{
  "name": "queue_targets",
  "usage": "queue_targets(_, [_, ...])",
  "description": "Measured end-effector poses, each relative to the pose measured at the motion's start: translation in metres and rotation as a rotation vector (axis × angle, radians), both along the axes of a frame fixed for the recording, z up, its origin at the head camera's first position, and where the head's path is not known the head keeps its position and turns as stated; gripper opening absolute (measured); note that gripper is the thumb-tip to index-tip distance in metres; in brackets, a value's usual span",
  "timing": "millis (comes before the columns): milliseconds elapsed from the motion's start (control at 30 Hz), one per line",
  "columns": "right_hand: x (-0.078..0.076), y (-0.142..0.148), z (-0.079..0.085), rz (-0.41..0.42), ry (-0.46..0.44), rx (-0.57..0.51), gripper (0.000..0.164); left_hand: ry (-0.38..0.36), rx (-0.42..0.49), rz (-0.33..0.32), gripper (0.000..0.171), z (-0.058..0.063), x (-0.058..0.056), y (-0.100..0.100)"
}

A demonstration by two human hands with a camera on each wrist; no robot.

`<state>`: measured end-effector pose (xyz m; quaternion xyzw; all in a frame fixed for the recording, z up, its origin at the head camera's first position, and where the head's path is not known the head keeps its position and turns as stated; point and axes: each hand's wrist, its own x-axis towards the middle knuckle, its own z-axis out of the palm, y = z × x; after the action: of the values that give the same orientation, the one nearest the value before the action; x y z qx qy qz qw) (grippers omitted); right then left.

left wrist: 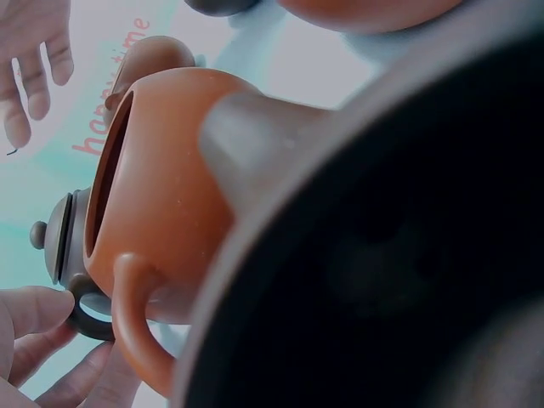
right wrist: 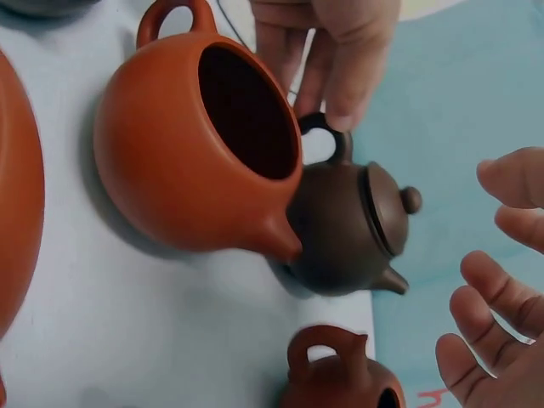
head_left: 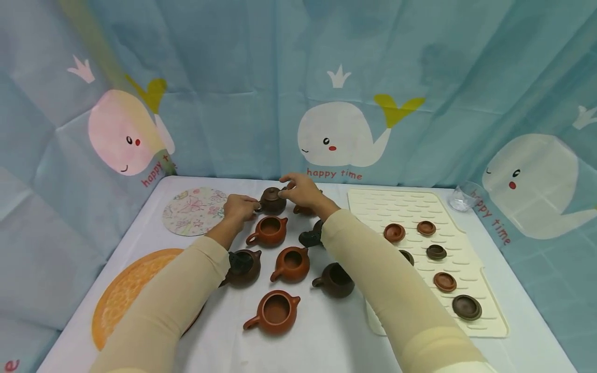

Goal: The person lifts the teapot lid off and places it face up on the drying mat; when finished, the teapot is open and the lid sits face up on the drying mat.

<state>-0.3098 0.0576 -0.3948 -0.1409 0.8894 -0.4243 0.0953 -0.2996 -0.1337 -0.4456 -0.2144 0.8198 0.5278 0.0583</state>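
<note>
At the far side of the table stands a small dark brown teapot (head_left: 272,207) with its lid (right wrist: 385,208) on. My left hand (head_left: 240,208) pinches its handle, as both wrist views show. To the right of that pot hovers my right hand (head_left: 303,191), fingers spread and apart from the lid in the right wrist view. Just nearer stands an orange-brown lidless teapot (head_left: 269,231). Another reddish teapot (right wrist: 340,382) sits partly hidden below my right hand. A dark pot fills much of the left wrist view, close to the camera.
Several lidless teapots, including a reddish one (head_left: 276,312) and a dark one (head_left: 335,281), stand nearer me. Several loose lids lie on a cream mat (head_left: 396,199) at right, beside a clear glass (head_left: 462,199). A patterned round mat (head_left: 186,212) and an orange round mat (head_left: 126,285) lie left.
</note>
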Motion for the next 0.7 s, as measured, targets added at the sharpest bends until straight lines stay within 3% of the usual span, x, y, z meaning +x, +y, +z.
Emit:
queue_targets(400, [-0.01,-0.015,-0.009,-0.01,0.008,0.069,0.04,0.021,0.007,-0.016,0.019,0.0,0.001,0.0])
queue_targets(700, [-0.021,-0.027,-0.026,0.043,0.026,0.15,0.049,0.014,0.022,0.005,0.017,-0.003,-0.002,0.0])
